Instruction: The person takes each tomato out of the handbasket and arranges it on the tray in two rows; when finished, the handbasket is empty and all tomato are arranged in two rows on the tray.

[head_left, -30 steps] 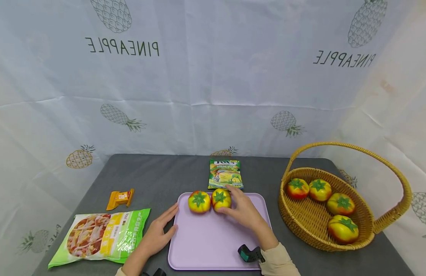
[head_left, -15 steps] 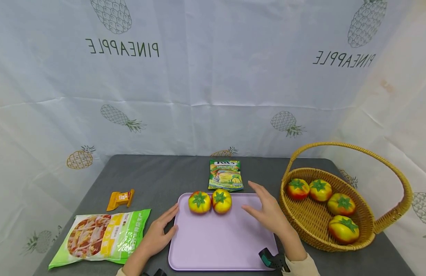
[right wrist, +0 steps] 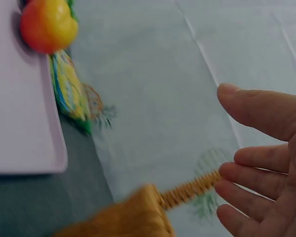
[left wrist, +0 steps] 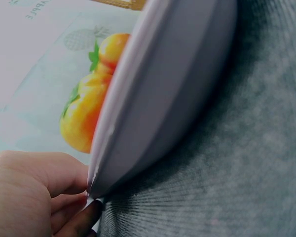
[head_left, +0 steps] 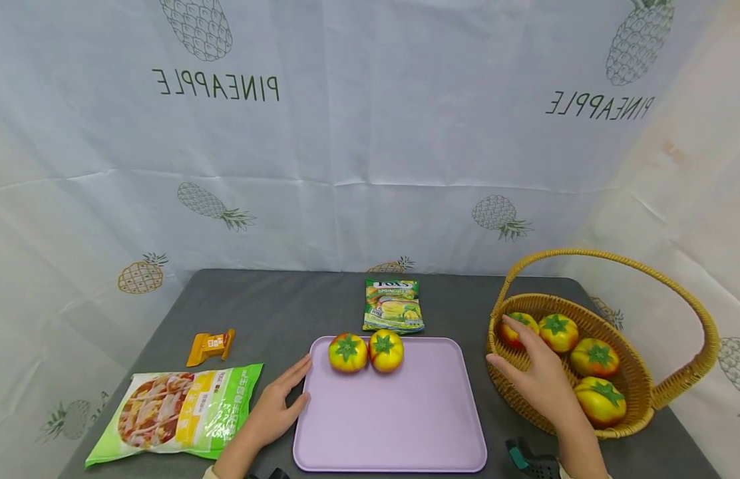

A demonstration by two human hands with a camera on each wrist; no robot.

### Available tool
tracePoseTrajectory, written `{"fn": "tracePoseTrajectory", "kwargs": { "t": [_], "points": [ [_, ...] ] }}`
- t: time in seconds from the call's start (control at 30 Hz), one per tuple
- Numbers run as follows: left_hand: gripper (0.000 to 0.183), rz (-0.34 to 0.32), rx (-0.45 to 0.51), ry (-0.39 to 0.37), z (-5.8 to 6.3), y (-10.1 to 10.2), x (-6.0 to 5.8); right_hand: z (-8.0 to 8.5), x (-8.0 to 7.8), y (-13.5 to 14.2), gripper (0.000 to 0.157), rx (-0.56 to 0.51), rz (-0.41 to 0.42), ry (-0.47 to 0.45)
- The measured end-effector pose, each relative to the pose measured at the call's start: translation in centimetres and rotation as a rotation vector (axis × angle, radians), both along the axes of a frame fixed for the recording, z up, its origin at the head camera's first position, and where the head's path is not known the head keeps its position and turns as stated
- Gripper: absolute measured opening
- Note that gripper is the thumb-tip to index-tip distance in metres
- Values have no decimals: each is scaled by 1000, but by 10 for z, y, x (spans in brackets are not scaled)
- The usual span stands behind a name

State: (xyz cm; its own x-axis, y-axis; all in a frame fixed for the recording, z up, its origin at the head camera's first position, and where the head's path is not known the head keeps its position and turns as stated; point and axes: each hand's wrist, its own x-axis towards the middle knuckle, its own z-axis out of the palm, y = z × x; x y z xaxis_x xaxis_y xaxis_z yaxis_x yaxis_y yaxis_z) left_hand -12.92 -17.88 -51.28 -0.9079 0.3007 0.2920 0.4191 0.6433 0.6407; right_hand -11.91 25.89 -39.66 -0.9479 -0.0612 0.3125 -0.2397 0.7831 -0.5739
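In the head view my left hand (head_left: 275, 407) lies at the left rim of a lilac tray (head_left: 390, 426), its fingers touching the edge. Two yellow-red persimmons (head_left: 348, 352) with green leafy tops sit side by side at the tray's back. My right hand (head_left: 540, 376) is over the left side of a wicker basket (head_left: 630, 426), thumb and fingers spread with nothing between them. Its fingertips overlap the nearest persimmon (head_left: 522, 326) there. Three other persimmons (head_left: 594, 357) show inside the basket. In the right wrist view the right hand (right wrist: 266, 173) is plainly spread beside the basket (right wrist: 133, 217).
A green FOX'S candy bag (head_left: 393, 306) lies behind the tray. To the left are an orange-wrapped snack (head_left: 210, 346) and a large green food bag (head_left: 178, 412). The basket's tall handle (head_left: 609, 255) arches over its opening. Behind the dark table hangs a pineapple-print curtain (head_left: 358, 133).
My right hand has let go of the right-hand persimmon on the tray and moved right, over the basket. The left hand has stayed at the tray's left rim.
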Motion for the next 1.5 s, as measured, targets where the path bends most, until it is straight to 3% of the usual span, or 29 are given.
{"fn": "tracePoseTrajectory", "kwargs": {
  "t": [0.43,0.77,1.1,1.5],
  "points": [
    [52,-43,59,148,-1,1,2,2,18,61,75,25,-154,-203],
    [52,-43,47,133,1,-1,1,-4,23,95,81,45,-185,-365],
    [54,-34,40,108,-2,-2,0,-8,23,114,88,50,-214,-461],
    [53,-39,39,93,-3,-1,0,-10,23,129,91,197,-215,-531]
  ]
}}
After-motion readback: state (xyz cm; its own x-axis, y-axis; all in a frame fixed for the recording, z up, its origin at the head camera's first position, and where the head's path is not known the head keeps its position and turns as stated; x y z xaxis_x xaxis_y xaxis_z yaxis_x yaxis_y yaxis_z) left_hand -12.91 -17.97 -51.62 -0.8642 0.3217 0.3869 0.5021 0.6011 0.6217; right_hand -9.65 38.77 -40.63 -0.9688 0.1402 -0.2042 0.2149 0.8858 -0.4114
